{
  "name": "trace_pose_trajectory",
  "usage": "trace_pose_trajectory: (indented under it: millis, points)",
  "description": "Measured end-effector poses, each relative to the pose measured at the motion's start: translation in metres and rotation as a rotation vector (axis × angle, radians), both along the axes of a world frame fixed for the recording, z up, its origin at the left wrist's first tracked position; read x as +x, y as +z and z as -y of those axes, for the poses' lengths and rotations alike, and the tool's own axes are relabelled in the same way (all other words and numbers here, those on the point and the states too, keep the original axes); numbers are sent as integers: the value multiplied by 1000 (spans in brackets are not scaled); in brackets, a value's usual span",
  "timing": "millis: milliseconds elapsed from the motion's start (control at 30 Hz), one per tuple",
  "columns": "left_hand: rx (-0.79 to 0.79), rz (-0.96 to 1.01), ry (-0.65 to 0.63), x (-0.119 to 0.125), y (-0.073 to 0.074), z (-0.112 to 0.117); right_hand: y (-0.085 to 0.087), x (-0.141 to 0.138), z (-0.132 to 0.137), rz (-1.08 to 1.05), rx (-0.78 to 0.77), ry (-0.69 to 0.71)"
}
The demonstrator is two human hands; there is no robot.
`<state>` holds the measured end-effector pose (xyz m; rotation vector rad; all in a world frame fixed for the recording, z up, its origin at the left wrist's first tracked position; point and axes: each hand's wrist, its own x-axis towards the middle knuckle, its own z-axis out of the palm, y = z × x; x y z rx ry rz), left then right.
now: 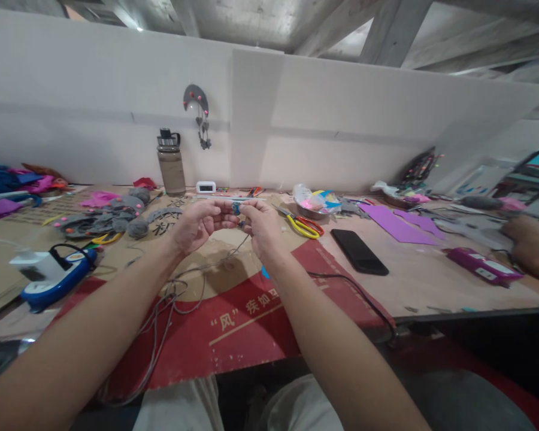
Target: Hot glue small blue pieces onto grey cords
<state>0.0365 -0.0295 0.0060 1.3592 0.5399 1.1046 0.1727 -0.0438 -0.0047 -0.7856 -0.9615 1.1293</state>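
Both hands meet above the middle of the table. My left hand (200, 226) is closed, its thumb and fingers pinching at a small blue piece (236, 208) whose kind I cannot make out. From the other side my right hand (264, 227) pinches the same piece with thumb and forefinger. A thin grey cord (173, 294) runs from under the right fingers down to the table and lies there in loose loops. Below the hands is a red and tan printed cardboard sheet (251, 323). Yellow-handled scissors (303, 227) lie just right of my right hand.
A phone (359, 251) and purple sheet (397, 224) lie to the right, near a magenta box (483, 266) and another person's hand (532, 242). Behind are a bottle (170, 164) and a filled bowl (317, 203). A blue power strip (58, 284) sits left, near grey felt pieces (96, 221).
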Motion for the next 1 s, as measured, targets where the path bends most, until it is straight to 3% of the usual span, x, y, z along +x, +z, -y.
trace_pose_trajectory:
  millis: [367, 600, 867, 1000]
  points:
    - [-22, -112, 156, -1, -3, -6, -6, 5, -2, 154, 9, -67]
    - [55, -214, 217, 0, -5, -7, -10, 7, -4, 329, 68, -127]
    - [181, -377, 283, -1, -1, -2, -2, 8, 9, 550, 113, -193]
    - [214, -382, 300, -4, -2, -5, -7, 10, 4, 546, 142, -94]
